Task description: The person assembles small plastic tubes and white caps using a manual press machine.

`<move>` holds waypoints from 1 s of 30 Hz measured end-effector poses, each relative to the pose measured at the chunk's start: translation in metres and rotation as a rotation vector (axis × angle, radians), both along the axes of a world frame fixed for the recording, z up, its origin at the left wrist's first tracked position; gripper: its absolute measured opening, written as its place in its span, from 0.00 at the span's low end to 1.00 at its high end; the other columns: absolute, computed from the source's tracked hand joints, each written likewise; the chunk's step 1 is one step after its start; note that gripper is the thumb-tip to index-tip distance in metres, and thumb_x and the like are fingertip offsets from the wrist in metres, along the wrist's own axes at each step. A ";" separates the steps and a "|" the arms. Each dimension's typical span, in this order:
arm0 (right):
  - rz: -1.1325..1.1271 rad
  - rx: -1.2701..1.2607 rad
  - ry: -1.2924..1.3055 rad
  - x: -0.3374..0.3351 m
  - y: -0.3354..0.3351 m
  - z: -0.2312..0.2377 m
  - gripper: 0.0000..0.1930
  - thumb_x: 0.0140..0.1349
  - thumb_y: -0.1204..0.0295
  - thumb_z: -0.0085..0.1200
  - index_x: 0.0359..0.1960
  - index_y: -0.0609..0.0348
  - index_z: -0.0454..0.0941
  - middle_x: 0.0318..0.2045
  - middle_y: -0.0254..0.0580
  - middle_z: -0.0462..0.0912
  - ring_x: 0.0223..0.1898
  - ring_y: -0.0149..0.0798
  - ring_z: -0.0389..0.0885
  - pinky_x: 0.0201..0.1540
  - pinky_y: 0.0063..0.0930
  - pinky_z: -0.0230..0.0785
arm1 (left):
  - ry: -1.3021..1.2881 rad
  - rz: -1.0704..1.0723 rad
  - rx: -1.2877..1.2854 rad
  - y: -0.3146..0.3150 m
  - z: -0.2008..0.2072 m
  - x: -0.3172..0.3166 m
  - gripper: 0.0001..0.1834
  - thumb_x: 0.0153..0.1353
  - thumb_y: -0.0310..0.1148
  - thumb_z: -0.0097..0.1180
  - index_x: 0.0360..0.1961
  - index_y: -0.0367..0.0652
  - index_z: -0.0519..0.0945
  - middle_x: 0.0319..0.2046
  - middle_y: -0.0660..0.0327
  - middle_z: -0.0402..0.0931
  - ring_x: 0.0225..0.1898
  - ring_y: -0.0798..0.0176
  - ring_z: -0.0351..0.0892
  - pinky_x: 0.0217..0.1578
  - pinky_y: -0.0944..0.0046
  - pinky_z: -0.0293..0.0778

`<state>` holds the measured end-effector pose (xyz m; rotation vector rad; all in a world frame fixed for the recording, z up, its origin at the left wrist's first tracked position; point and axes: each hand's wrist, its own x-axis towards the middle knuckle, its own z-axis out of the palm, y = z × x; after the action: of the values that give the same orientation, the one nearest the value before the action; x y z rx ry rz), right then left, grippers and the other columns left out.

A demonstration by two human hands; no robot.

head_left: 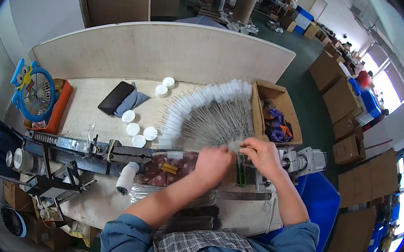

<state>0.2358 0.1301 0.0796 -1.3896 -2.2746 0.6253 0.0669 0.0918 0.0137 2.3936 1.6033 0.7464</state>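
My left hand [215,165] is closed, its fingertips at the near end of a fan of thin metal wires [211,122]. What it holds, if anything, is hidden. My right hand [264,158] pinches close beside it; a small pale bit [234,146] shows between the two hands, too small to name. White sleeve-like pieces [194,102] form a curved band along the wires' far ends. Just below the right hand are a green part [241,175] and a metal machine fixture [304,160]. A dark red dotted cloth [160,172] lies left of my left hand.
Right of the wires stands a cardboard box [277,96] with purple and orange pieces. White round lids [132,129], a black phone-like case [116,96], a white spool [127,177], a dark metal rail [73,143] and a blue fan [36,94] occupy the left. A low panel [154,47] borders the back.
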 end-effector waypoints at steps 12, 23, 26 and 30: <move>0.566 0.056 0.038 -0.054 0.009 0.015 0.07 0.44 0.65 0.65 0.23 0.53 0.85 0.21 0.34 0.81 0.29 0.39 0.75 0.33 0.33 0.68 | -0.404 0.185 0.046 -0.108 0.003 -0.084 0.13 0.51 0.24 0.62 0.39 0.44 0.82 0.39 0.57 0.81 0.39 0.54 0.81 0.38 0.59 0.78; 0.515 0.158 0.187 -0.175 -0.030 -0.026 0.03 0.47 0.70 0.62 0.23 0.54 0.82 0.26 0.33 0.81 0.35 0.41 0.76 0.36 0.35 0.71 | -1.788 0.731 -0.338 -0.161 -0.003 -0.138 0.19 0.68 0.43 0.46 0.43 0.34 0.76 0.30 0.58 0.80 0.29 0.66 0.78 0.27 0.70 0.71; 0.490 0.156 0.158 -0.180 -0.033 -0.024 0.04 0.47 0.70 0.62 0.23 0.54 0.82 0.25 0.34 0.81 0.34 0.41 0.76 0.36 0.35 0.71 | -1.958 0.291 -0.548 -0.148 -0.002 -0.142 0.24 0.67 0.49 0.44 0.43 0.35 0.76 0.27 0.59 0.79 0.26 0.66 0.78 0.24 0.69 0.70; 0.462 0.163 0.142 -0.181 -0.029 -0.023 0.05 0.46 0.69 0.62 0.24 0.55 0.82 0.24 0.35 0.81 0.33 0.42 0.76 0.35 0.36 0.70 | -0.461 0.800 -0.635 -0.120 -0.013 -0.136 0.31 0.51 0.62 0.59 0.18 0.39 0.83 0.14 0.57 0.77 0.17 0.64 0.77 0.22 0.62 0.71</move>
<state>0.0548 0.1009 0.0568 -0.7209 -2.4767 0.6340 -0.0689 -0.0279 0.0005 1.0327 2.1302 0.6701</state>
